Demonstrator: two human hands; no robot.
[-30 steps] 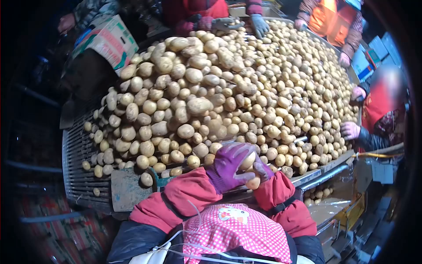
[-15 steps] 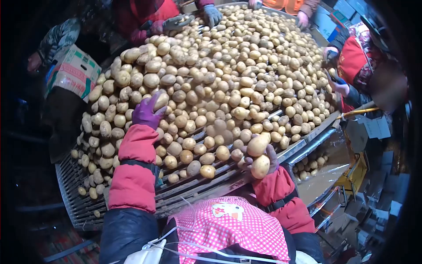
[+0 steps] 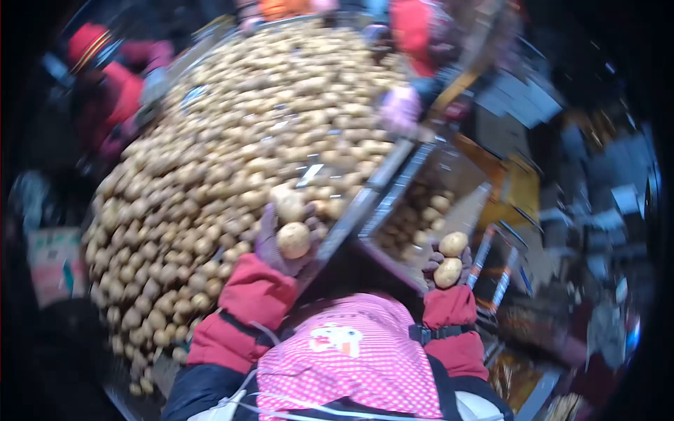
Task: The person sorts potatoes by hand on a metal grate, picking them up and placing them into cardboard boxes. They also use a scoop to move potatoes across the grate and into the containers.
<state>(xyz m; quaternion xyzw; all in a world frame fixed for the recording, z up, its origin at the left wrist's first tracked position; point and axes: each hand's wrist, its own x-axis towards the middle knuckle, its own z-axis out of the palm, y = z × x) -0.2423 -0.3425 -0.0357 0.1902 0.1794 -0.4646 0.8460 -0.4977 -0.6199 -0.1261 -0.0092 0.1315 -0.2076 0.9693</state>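
The purple-gloved left hand (image 3: 270, 245) has its fingers curled round one round tan potato (image 3: 293, 240), held just above the near edge of the great heap of pale brown potatoes (image 3: 210, 175) on the slatted metal counter (image 3: 365, 200). The right hand (image 3: 437, 263), out past the counter's rim, has its fingers closed on two oval tan potatoes (image 3: 453, 243), one above the other. Beyond and between both sets of fingers sits a lower metal bin of potatoes (image 3: 421, 210). The step looks like hand-picking; with both hands full, the next move calls for setting these down before taking more
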